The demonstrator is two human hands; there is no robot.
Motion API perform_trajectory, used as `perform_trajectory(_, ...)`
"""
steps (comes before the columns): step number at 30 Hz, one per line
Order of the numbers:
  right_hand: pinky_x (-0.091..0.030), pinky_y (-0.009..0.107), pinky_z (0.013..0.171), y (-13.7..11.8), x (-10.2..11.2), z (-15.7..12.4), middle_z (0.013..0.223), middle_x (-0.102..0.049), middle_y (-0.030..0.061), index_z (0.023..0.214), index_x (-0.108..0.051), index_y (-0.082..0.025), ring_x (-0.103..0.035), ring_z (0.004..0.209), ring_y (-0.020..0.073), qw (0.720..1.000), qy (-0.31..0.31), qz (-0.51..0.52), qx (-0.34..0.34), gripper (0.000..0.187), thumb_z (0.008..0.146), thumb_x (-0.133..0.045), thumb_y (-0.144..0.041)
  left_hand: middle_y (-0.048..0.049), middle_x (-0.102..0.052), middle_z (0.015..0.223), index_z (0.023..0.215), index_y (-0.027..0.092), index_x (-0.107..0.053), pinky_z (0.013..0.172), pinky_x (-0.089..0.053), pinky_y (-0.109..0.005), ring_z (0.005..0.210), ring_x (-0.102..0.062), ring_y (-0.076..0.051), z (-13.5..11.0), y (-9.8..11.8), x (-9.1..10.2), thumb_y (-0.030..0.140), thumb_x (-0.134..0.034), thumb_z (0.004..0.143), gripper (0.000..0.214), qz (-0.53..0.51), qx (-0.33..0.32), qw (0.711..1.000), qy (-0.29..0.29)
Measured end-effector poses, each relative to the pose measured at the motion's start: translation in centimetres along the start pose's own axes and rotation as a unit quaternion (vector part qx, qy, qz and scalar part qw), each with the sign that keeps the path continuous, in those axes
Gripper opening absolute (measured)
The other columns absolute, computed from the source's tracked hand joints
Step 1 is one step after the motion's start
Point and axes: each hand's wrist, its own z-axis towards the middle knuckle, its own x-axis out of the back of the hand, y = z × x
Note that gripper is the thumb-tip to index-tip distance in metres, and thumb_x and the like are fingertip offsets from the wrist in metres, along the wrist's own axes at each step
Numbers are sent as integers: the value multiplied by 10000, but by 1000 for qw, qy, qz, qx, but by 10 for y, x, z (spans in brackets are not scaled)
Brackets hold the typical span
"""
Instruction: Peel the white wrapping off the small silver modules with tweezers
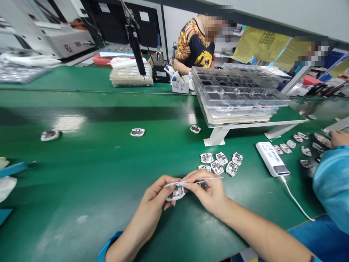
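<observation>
Low over the bench, my left hand point(156, 202) pinches a small white device housing point(176, 193) with electronic parts inside. Its open side faces up. My right hand point(208, 189) is closed around a thin, pale, straight tool point(209, 179), possibly tweezers. The tool reaches across the top of the housing, and the fingertips of both hands nearly meet there. Its exact tip is hard to make out. Just beyond my right hand lie several similar housings point(217, 167) in a loose cluster, and one is partly hidden behind my fingers.
Single housings point(137, 132) lie farther back on the green bench point(81, 203). A white cabled device point(272, 159) sits at the right. Stacked clear trays point(240, 91) rest on a raised stand point(218, 134). A co-worker's blue sleeve point(332, 185) reaches in from the right; another person point(195, 47) is opposite.
</observation>
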Motion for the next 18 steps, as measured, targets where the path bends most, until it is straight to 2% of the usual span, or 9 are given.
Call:
perform_trajectory(4, -594, 316, 725, 1, 0, 1, 850, -773, 62, 843, -714, -200, -744, 795, 196, 1000, 7, 11, -24, 20, 826, -717, -191, 28, -588, 702, 875, 180, -649, 544, -364, -208, 611, -482, -108, -2, 1, 4, 460, -684, 768, 303, 19, -17, 999, -26)
perform_trajectory(6, -592, 325, 737, 1, 2, 1, 842, -774, 66, 828, -720, -196, -745, 796, 203, 1000, 12, -3, -26, 11, 821, -719, -187, 15, -626, 789, 969, 186, -630, 604, -400, -215, 683, -524, -119, -2, 2, 6, 413, -711, 763, 317, 41, -27, 997, -63)
perform_trajectory(9, -588, 325, 731, 1, 4, 3, 821, -772, 62, 823, -725, -197, -741, 778, 205, 998, 29, -32, -37, 8, 816, -722, -193, -10, -663, 929, 1100, 206, -548, 735, -451, -253, 818, -578, -153, 2, 1, 9, 322, -770, 711, 463, 76, -40, 990, -115)
perform_trajectory(11, -586, 320, 728, 1, 5, 4, 818, -773, 58, 827, -723, -200, -741, 776, 203, 998, 39, -38, -41, 10, 818, -719, -199, -10, -657, 911, 1075, 211, -524, 743, -465, -274, 821, -592, -166, 9, -2, 14, 314, -751, 722, 432, 111, -68, 985, -116)
perform_trajectory(13, -583, 316, 746, 0, 4, 4, 832, -776, 52, 840, -720, -208, -742, 796, 200, 998, 48, -37, -35, 24, 822, -716, -193, -13, -651, 882, 1019, 208, -533, 714, -475, -282, 797, -605, -173, 22, -2, 21, 334, -689, 777, 315, 171, -121, 972, -102)
perform_trajectory(14, -581, 314, 761, -1, 4, 4, 844, -777, 48, 847, -718, -212, -742, 809, 197, 998, 50, -35, -30, 37, 821, -716, -185, -19, -657, 880, 1006, 206, -544, 699, -481, -285, 783, -614, -177, 31, -1, 25, 342, -656, 804, 268, 213, -152, 961, -92)
perform_trajectory(16, -576, 308, 783, -2, 4, 3, 858, -777, 41, 856, -713, -219, -741, 829, 191, 998, 47, -35, -21, 62, 819, -719, -171, -27, -683, 881, 1022, 206, -574, 669, -493, -293, 745, -629, -184, 51, 5, 34, 352, -608, 842, 234, 325, -223, 918, -53)
perform_trajectory(18, -573, 299, 787, -3, 3, 1, 863, -776, 37, 860, -709, -222, -740, 837, 185, 998, 40, -41, -13, 76, 815, -723, -161, -39, -710, 910, 1045, 210, -612, 706, -507, -321, 776, -640, -207, 77, 15, 41, 349, -606, 847, 243, 439, -294, 849, 22)
